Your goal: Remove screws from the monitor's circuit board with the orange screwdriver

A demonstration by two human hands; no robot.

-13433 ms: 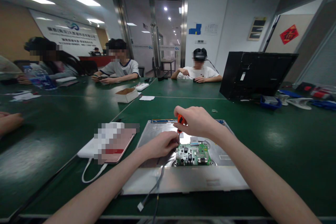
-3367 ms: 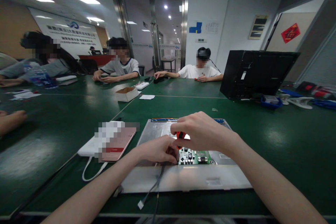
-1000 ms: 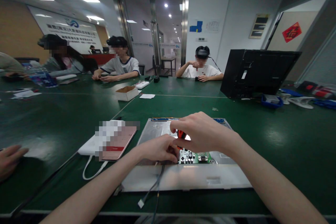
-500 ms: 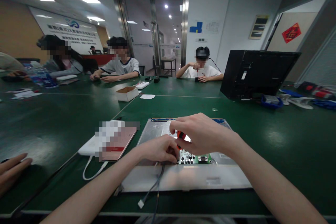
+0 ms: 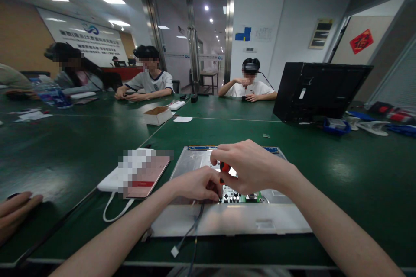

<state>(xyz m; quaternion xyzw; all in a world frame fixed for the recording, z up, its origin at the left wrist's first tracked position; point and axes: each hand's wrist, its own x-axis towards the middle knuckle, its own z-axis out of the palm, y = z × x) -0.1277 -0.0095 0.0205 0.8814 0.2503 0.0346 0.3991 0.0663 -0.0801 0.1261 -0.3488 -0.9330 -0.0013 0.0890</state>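
Note:
A metal display panel (image 5: 279,218) lies flat on the green table before me. On it sits a green circuit board (image 5: 242,198) with several small black capacitors and a connector socket. My right hand (image 5: 250,166) is closed around the red-orange and black handle of a screwdriver (image 5: 225,167), held upright over the board; the tip is hidden. My left hand (image 5: 208,184) rests low at the board's left edge, its fingers pinched together near the screwdriver's lower end. What those fingers hold cannot be made out. Dark cables (image 5: 197,220) with a white plug run from beneath it over the panel's front edge.
Left of the panel lie a pink phone (image 5: 154,173) and a white power bank (image 5: 108,183) with a white cable. Another person's hand (image 5: 19,214) rests at the far left. Beyond stand an open white box (image 5: 158,117) and a black monitor (image 5: 320,88). Several people sit across the table.
My hands keep their places, and the screwdriver handle appears slightly turned in my right hand. The other person's hand at the left has shifted a little to the right.

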